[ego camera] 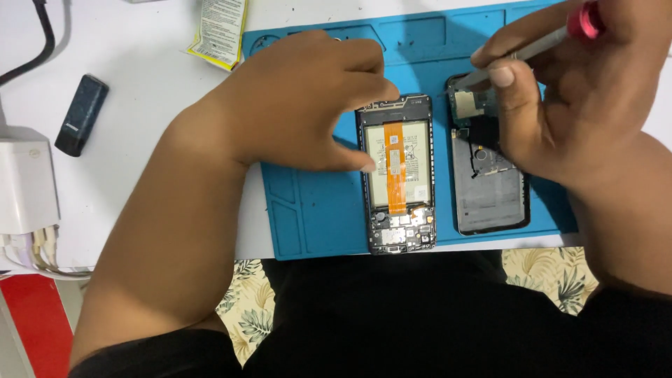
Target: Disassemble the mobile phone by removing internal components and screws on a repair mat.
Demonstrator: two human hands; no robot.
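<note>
Opened phone (397,175), orange flex exposed, pinned on blue mat (315,210) by left hand (301,105), fingers spread. Screwdriver (553,38) is clamped by right hand (581,98) fingers; rear cover (488,189) lies beneath. Risk judged: a slipped tip could gouge the board.

A white table (140,182) fills the upper view under even, soft light. A blue work mat (315,210) lies along its near edge. Below that edge shows leaf-patterned fabric (245,308), and at the lower left corner a red surface (42,322).
</note>
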